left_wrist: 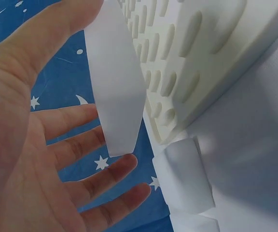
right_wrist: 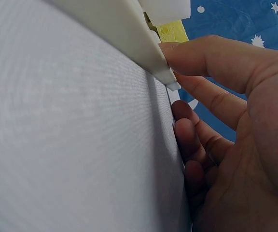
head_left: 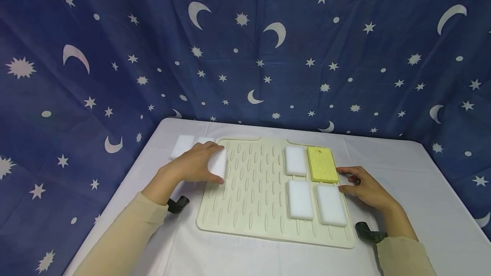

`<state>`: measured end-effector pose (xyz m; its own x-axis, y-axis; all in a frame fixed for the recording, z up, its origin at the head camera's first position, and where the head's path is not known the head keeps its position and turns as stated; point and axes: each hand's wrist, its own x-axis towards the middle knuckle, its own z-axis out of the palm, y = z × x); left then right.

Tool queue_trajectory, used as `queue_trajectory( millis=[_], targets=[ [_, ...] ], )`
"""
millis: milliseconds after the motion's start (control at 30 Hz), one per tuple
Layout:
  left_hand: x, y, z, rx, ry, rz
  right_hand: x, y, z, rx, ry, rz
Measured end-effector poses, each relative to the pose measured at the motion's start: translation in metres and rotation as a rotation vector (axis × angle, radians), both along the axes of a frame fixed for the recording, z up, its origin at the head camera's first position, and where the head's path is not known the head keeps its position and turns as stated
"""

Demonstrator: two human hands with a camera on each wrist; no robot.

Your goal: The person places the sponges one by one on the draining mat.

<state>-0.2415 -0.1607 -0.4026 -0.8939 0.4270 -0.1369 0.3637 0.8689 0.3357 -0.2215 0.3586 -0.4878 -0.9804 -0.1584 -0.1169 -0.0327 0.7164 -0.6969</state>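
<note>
My left hand grips a white sponge block between thumb and fingers, over the left edge of a cream ribbed drying mat. In the left wrist view the block stands on end, thumb at its top and fingertips at its far side. My right hand rests at the mat's right edge, index finger and thumb spread and the other fingers loosely curled. Beside its index finger lies a yellow sponge. Near its thumb is a white sponge block. In the right wrist view the thumb touches the mat edge.
Two more white blocks, one at the back and one in front, lie on the mat's right half. Behind my left hand, white blocks lie on the white-covered table. A blue curtain hangs behind.
</note>
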Motion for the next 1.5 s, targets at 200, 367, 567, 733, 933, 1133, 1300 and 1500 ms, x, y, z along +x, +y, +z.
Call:
queue_trajectory(
  millis=[200,367,567,733,933,1133,1300,1500],
  targets=[
    [-0.001,0.005,0.004,0.010,0.003,-0.018,0.000,0.001,-0.001,-0.004,0.002,0.004],
    [-0.004,0.009,0.004,0.013,0.008,-0.024,-0.001,0.000,-0.001,-0.005,-0.005,0.003],
    [-0.009,0.016,0.002,0.017,0.018,-0.031,-0.001,0.001,-0.001,0.001,-0.013,-0.004],
    [-0.014,0.025,0.002,0.017,0.015,-0.037,-0.001,0.001,-0.001,-0.002,-0.011,-0.007],
    [-0.020,0.033,0.000,0.004,0.021,-0.057,-0.001,0.000,-0.002,-0.004,-0.012,-0.011],
    [-0.024,0.041,0.000,0.008,0.023,-0.068,-0.001,0.000,-0.001,-0.003,-0.007,-0.010],
    [-0.027,0.051,0.001,0.002,0.021,-0.086,-0.002,0.000,-0.002,-0.004,-0.012,-0.013],
    [-0.028,0.064,0.004,0.010,0.008,-0.090,-0.003,0.001,-0.006,-0.008,-0.020,-0.012]
  ],
)
